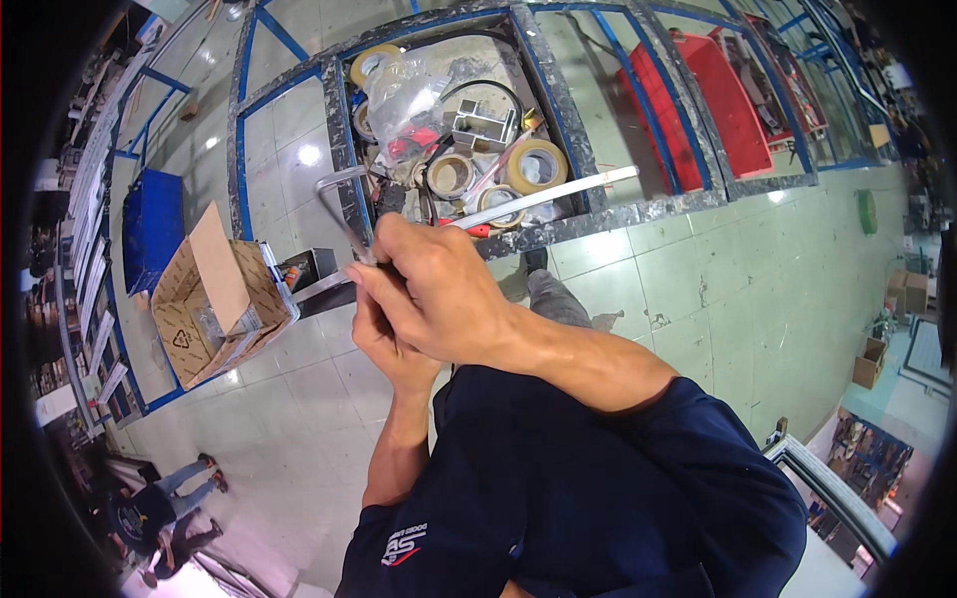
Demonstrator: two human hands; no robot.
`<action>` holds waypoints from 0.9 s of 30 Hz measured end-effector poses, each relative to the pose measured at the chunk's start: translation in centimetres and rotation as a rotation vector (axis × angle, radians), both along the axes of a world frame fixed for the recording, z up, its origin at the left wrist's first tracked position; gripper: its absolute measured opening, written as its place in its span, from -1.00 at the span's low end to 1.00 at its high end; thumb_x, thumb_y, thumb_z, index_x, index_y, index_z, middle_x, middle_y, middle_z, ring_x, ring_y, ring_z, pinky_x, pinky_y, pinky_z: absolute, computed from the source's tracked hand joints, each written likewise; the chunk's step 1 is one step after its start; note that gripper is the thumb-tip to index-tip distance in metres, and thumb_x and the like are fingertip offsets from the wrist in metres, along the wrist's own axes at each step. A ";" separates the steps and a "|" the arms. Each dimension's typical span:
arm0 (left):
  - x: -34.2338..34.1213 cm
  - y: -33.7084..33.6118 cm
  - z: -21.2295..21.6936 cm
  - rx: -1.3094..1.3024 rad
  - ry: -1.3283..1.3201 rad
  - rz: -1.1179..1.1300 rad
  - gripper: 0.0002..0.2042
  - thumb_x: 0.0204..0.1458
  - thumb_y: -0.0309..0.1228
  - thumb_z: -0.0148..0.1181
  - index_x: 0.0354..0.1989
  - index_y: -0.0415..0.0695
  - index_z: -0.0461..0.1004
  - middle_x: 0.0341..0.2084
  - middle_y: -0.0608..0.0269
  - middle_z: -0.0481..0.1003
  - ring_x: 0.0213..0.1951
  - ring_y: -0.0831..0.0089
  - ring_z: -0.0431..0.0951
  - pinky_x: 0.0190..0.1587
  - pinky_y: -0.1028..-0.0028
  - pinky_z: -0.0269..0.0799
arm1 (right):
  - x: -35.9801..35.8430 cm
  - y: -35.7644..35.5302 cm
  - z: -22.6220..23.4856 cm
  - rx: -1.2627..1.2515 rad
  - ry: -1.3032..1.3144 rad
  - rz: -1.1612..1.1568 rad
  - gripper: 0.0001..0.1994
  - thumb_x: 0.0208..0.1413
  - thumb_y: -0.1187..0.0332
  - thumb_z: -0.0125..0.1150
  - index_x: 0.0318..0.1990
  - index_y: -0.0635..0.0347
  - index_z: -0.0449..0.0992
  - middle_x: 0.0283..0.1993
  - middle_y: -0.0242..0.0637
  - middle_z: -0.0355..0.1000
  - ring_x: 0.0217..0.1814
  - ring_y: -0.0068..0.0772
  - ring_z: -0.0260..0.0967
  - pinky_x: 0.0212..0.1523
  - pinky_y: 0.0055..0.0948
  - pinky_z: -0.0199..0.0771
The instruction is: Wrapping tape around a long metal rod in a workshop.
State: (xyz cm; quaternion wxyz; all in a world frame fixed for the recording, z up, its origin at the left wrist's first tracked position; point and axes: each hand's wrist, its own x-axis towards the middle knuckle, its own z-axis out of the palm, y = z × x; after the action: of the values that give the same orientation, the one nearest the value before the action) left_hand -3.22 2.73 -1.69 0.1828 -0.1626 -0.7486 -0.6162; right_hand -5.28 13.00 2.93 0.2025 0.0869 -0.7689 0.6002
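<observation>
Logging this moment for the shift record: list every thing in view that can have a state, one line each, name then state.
right hand: closed around thin metal pieces, on top of the other hand
left hand: closed, under the right hand
bent metal rod: held, sticking up from the hands
flat metal strip: held at one end, other end free over the frame
cardboard box: open, flap up
clear plastic bag: crumpled, lying among tape rolls

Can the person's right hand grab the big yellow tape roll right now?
Probably not right away. The right hand is closed around a bent metal strip together with the left hand. The tape roll lies uncovered in the tray just beyond.
</observation>
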 end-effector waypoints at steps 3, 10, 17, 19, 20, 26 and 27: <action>-1.3 1.3 -0.8 0.018 -0.145 0.034 -0.74 0.36 -0.30 0.10 -0.09 -0.31 0.46 -0.28 0.35 0.53 -0.24 0.58 0.49 -0.17 0.48 0.42 | -2.4 2.5 0.1 -0.108 0.016 0.071 -0.70 0.13 0.42 0.38 -0.44 0.29 0.32 -0.59 -0.08 0.35 -0.64 -0.03 0.35 -0.60 -0.25 0.27; -5.8 5.5 -1.4 0.091 -0.548 -0.186 -0.65 0.43 -0.16 0.00 -0.24 -0.24 0.45 -0.50 0.47 0.38 -0.40 0.62 0.32 -0.35 0.48 0.29 | -9.7 11.5 -1.1 -0.497 -0.069 0.372 -0.74 0.28 0.27 0.30 -0.30 0.31 0.49 -0.43 -0.34 0.44 -0.51 -0.56 0.35 -0.52 -0.45 0.28; -12.4 11.9 4.3 0.095 -0.607 -0.434 -0.62 0.44 -0.11 -0.05 -0.23 -0.22 0.41 -0.52 0.42 0.32 -0.46 0.62 0.23 -0.39 0.52 0.18 | -15.6 17.2 2.9 -0.740 -0.204 0.469 -0.63 0.47 0.13 0.00 -0.18 0.30 0.54 -0.36 -0.26 0.52 -0.40 -0.46 0.44 -0.34 -0.43 0.52; -12.5 11.7 2.6 0.165 -0.618 -0.464 -0.62 0.44 -0.10 -0.06 -0.22 -0.21 0.42 -0.53 0.46 0.28 -0.47 0.66 0.18 -0.41 0.56 0.10 | -16.7 18.0 2.7 -0.946 -0.266 0.499 -0.64 0.47 0.14 0.01 -0.19 0.28 0.54 -0.44 -0.32 0.45 -0.46 -0.52 0.35 -0.42 -0.47 0.42; -12.1 11.1 0.0 0.148 -0.592 -0.459 -0.62 0.45 -0.11 -0.06 -0.23 -0.21 0.43 -0.54 0.48 0.27 -0.48 0.68 0.15 -0.43 0.58 0.06 | -17.5 18.3 2.2 -1.155 -0.328 0.518 -0.66 0.47 0.15 0.01 -0.21 0.25 0.54 -0.51 -0.38 0.38 -0.52 -0.58 0.25 -0.49 -0.51 0.32; -10.2 12.0 -0.5 0.190 -0.842 -0.262 -0.63 0.44 -0.15 -0.02 -0.28 -0.21 0.48 -0.62 0.56 0.22 -0.57 0.78 0.10 -0.52 0.61 -0.01 | -18.6 19.6 -2.1 -1.292 -0.159 0.488 -0.69 0.47 0.18 0.00 -0.04 0.27 0.52 -0.48 -0.43 0.31 -0.48 -0.64 0.16 -0.46 -0.55 0.22; -10.4 11.9 0.1 0.265 -0.937 -0.310 -0.64 0.44 -0.17 -0.03 -0.29 -0.20 0.47 -0.64 0.57 0.19 -0.59 0.80 0.07 -0.55 0.62 -0.05 | -18.9 20.1 -2.5 -1.177 -0.223 0.404 -0.69 0.46 0.20 0.02 -0.05 0.31 0.54 -0.45 -0.36 0.40 -0.50 -0.64 0.18 -0.48 -0.55 0.23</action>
State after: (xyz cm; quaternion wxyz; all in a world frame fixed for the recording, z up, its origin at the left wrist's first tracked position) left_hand -13.61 14.67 -1.60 -0.2469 0.0467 -0.6329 -0.7324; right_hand -24.23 33.11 0.48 0.0178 0.0417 -0.2949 0.9545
